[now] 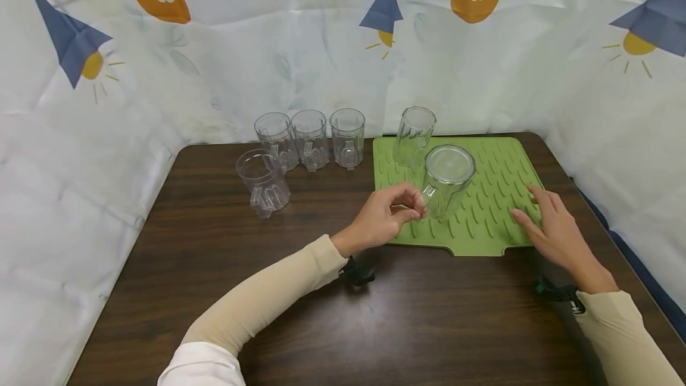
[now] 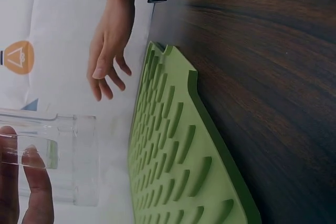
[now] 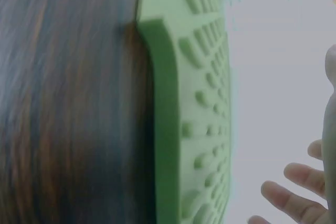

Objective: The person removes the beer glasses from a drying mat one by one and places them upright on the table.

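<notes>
My left hand (image 1: 393, 213) grips the handle of a clear mug (image 1: 450, 171), thumb and fingers curled at it. This mug is tipped base up over the green ridged mat (image 1: 498, 195). In the left wrist view the mug's wide band (image 2: 86, 161) faces the mat, with space between them. Over the mat's right edge, my right hand (image 1: 560, 231) has its fingers spread and holds nothing. Another clear mug (image 1: 414, 136) stands on the mat's back left part, behind the held one.
Several clear mugs stand on the dark wood table left of the mat: a back row, with its right mug (image 1: 348, 139) nearest the mat, and a single mug (image 1: 264, 180) in front at left. A patterned white curtain (image 1: 225, 64) closes off the back and sides.
</notes>
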Available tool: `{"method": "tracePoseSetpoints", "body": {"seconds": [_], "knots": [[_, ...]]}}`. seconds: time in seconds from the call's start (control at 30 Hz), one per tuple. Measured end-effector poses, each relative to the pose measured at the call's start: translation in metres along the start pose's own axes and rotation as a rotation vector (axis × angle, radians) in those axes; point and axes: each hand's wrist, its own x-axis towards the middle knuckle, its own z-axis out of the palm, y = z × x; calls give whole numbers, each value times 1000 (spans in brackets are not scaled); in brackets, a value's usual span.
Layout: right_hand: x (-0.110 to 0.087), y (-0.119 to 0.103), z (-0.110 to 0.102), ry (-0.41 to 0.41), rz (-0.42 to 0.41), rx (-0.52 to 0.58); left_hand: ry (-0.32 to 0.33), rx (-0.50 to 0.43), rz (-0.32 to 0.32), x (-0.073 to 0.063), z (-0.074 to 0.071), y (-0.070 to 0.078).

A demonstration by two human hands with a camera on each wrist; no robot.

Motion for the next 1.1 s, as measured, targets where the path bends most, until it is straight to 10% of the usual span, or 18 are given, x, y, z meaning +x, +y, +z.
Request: {"method": "tracePoseSetpoints", "body": {"seconds": [1.1], "knots": [[14, -64, 24, 198, -167, 371, 99, 34, 8, -41, -17, -3]]}}
